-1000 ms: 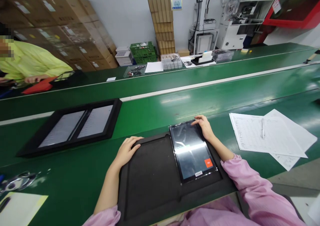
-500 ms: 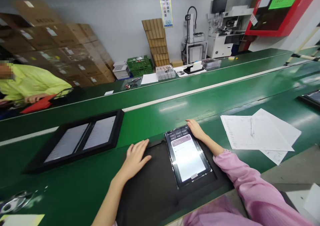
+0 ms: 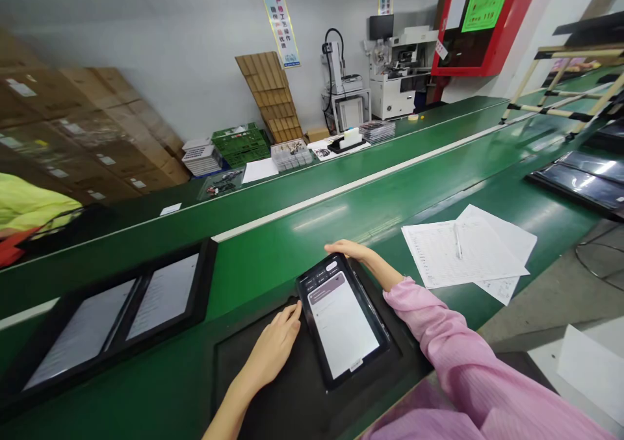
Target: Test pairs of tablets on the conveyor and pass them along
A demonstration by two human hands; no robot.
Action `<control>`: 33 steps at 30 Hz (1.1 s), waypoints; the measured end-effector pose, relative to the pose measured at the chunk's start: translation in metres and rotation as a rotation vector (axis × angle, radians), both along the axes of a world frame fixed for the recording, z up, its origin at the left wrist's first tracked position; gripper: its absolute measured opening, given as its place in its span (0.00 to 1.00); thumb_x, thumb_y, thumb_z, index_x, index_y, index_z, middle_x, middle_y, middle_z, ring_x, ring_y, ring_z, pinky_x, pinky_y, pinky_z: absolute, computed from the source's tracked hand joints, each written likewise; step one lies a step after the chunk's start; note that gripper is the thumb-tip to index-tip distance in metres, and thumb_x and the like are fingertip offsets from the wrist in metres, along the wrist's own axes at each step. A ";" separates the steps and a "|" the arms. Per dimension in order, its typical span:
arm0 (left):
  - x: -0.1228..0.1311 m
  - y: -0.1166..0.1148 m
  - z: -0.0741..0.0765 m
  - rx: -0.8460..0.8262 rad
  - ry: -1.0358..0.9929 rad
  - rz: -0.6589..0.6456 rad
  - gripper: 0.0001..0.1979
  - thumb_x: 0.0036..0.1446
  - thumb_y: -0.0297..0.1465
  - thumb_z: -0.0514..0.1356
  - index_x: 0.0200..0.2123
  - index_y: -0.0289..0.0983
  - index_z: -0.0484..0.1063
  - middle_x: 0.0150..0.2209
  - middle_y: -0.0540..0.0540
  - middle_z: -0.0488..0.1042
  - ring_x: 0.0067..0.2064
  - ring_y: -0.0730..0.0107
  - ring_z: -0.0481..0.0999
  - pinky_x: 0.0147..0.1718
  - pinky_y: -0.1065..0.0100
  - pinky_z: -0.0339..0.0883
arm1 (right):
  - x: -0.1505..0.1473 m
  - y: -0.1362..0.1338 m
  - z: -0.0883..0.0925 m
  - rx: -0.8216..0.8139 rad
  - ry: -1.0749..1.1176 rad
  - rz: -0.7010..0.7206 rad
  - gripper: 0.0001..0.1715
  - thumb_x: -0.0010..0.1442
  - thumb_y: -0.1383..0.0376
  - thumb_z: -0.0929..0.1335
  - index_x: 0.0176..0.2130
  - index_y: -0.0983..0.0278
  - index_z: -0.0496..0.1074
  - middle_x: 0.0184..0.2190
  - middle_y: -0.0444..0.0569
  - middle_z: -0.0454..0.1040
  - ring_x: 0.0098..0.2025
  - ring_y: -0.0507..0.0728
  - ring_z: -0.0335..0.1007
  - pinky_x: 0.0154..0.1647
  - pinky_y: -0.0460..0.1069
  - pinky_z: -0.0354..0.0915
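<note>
A tablet (image 3: 346, 323) with a lit screen lies over the black foam tray (image 3: 253, 368) in front of me, its far end slightly raised. My right hand (image 3: 348, 250) grips its far right corner, thumb side along the top edge and the other fingers partly hidden behind it. Against the tablet's left edge rest the fingertips of my left hand (image 3: 277, 342); its fingers are stretched out and lie close together over the tray. A small white label sits at the near end of the screen.
To the left, another black foam tray (image 3: 207, 277) holds two tablets with lit screens. Printed sheets (image 3: 439, 251) with a pen lie on the right. Farther right are more dark-screened devices (image 3: 585, 180) and a pipe rack (image 3: 546, 112). A co-worker's yellow sleeve (image 3: 34, 203) shows far left.
My view has swung right. My left hand has moved from the tray's far edge to the tablet's left side. The tablet's far end has tilted up in my right hand.
</note>
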State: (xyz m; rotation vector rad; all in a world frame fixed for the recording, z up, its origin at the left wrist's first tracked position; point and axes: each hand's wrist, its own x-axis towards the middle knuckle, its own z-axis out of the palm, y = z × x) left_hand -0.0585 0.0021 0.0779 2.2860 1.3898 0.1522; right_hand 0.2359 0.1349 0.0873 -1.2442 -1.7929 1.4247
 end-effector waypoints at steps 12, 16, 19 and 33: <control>-0.027 -0.006 -0.006 -0.250 -0.452 0.153 0.41 0.68 0.58 0.35 0.68 0.36 0.59 0.64 0.39 0.64 0.64 0.54 0.65 0.68 0.49 0.52 | 0.025 -0.022 0.013 0.197 -0.147 -0.023 0.23 0.66 0.55 0.69 0.54 0.66 0.69 0.53 0.58 0.70 0.55 0.64 0.67 0.57 0.58 0.65; -0.013 -0.010 -0.027 -0.076 -0.457 0.167 0.39 0.68 0.58 0.39 0.64 0.36 0.65 0.62 0.37 0.67 0.63 0.52 0.66 0.66 0.46 0.54 | 0.024 -0.068 -0.003 0.283 -0.256 -0.025 0.50 0.45 0.56 0.82 0.61 0.62 0.65 0.63 0.64 0.56 0.67 0.77 0.45 0.64 0.74 0.49; 0.003 -0.015 -0.038 0.011 -0.350 0.131 0.32 0.70 0.52 0.44 0.68 0.39 0.60 0.65 0.39 0.63 0.66 0.51 0.61 0.66 0.44 0.52 | 0.017 -0.091 -0.026 0.393 -0.280 -0.171 0.54 0.42 0.62 0.82 0.63 0.59 0.63 0.64 0.63 0.54 0.66 0.78 0.46 0.61 0.76 0.53; 0.011 -0.018 -0.010 -0.116 -0.235 -0.052 0.30 0.74 0.40 0.44 0.73 0.35 0.44 0.71 0.36 0.49 0.71 0.49 0.48 0.68 0.42 0.44 | 0.027 -0.106 -0.029 0.470 -0.156 -0.561 0.19 0.54 0.50 0.63 0.30 0.59 0.74 0.35 0.57 0.74 0.38 0.66 0.74 0.43 0.60 0.73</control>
